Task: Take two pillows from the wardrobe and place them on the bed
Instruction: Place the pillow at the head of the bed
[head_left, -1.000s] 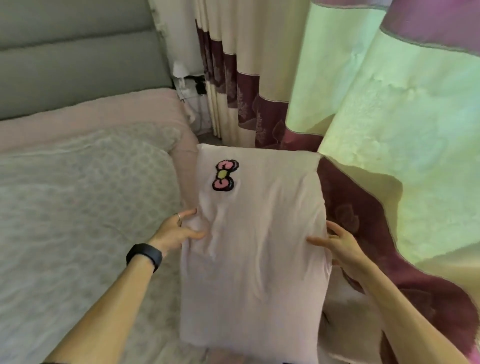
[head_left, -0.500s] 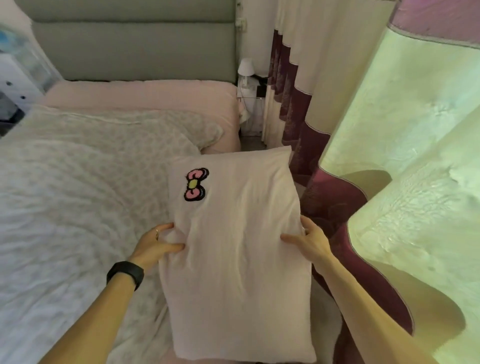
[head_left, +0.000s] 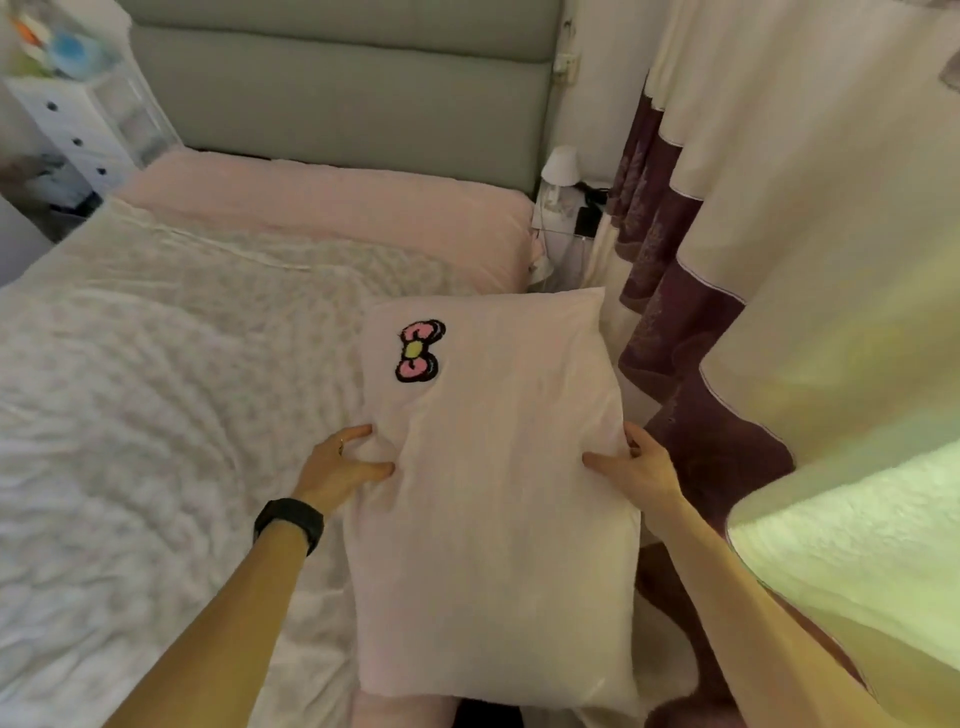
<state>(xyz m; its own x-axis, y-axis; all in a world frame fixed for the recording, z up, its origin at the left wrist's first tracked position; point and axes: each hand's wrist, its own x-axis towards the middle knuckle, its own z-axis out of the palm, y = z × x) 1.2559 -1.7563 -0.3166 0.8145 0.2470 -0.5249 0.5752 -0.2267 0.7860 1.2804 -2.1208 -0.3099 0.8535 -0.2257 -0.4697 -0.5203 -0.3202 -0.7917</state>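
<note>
Pillow (head_left: 493, 519), pale pink, bow patch (head_left: 420, 351) at its far left corner: held lengthwise, long axis pointing away from the body toward the headboard (head_left: 337, 88), over the right-hand edge of the bed (head_left: 156, 415), just beside the curtain (head_left: 675, 322). Left hand (head_left: 337, 467) gripping the left long edge, right hand (head_left: 639, 467) gripping the right, thumbs on top, both near mid-length, left hand nearer the bed. Pink sheet (head_left: 337, 208) at the bed's head lying ahead and to the left; likely need of a forward-left carry with a quarter turn to lay the long axis along the headboard.

Left grip (head_left: 335, 467) and right grip (head_left: 641, 470) both clamped tight
</note>
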